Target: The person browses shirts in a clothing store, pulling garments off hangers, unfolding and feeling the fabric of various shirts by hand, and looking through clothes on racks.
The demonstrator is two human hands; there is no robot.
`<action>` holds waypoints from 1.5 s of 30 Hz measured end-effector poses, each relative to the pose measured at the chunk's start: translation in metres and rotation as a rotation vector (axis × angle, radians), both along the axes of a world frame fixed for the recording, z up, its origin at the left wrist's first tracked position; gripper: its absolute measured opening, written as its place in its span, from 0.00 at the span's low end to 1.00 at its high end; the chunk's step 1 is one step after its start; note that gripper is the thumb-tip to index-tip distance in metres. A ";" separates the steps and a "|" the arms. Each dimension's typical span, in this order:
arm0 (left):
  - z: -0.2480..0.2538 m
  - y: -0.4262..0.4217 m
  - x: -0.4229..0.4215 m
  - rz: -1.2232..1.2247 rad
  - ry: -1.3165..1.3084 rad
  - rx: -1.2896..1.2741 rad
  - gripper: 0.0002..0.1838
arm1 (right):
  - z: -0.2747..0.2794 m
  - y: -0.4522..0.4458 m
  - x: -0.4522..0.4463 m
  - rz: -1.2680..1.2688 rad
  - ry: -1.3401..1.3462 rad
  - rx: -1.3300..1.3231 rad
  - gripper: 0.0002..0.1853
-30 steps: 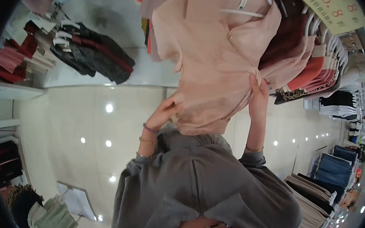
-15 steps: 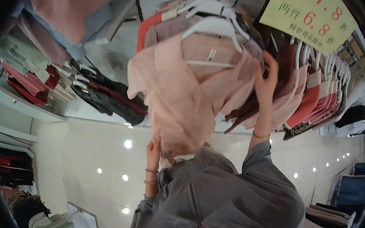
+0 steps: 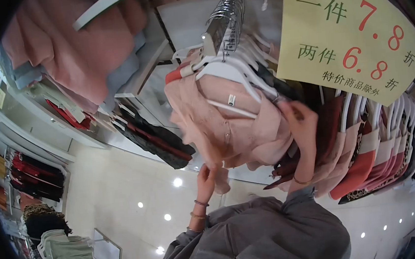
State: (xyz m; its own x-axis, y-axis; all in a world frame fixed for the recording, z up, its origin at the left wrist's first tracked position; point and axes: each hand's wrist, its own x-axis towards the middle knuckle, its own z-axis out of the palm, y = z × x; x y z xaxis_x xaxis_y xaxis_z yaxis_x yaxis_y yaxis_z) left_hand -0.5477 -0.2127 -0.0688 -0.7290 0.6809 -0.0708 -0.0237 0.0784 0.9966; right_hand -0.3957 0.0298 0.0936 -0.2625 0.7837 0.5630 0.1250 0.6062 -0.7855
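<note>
A light pink blouse with small buttons and a white neck label hangs on a white hanger at the front of a metal rail. My left hand is closed on the lower edge of the blouse, beside a strip of cloth dangling below. At the blouse's shoulder on the right, my right hand has its fingers curled round the cloth. Red and darker garments hang close behind the blouse, partly hidden by it.
A yellow sale sign stands large at the upper right. Several tops on white hangers crowd the rail below it. Pink and blue-grey clothes hang at the upper left. A floor mirror or panel stands at the lower left.
The view has tilted up, showing more of the rail and hanger hooks. The blouse, which stretched out toward me, now hangs closer to the rail; my left hand still holds its lower part.
</note>
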 end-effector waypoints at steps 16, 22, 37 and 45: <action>0.135 0.075 0.045 0.125 0.512 0.130 0.48 | 0.006 0.059 -0.034 0.418 -0.103 0.131 0.08; 0.145 0.107 0.045 0.112 0.668 0.201 0.53 | 0.000 0.058 -0.056 0.818 -0.078 -0.129 0.11; 0.185 0.164 0.024 0.338 1.072 0.256 0.52 | 0.012 0.025 -0.034 0.594 0.155 -0.066 0.23; 0.183 0.159 0.004 0.310 1.070 0.242 0.51 | -0.006 0.015 0.050 0.538 0.100 -0.146 0.23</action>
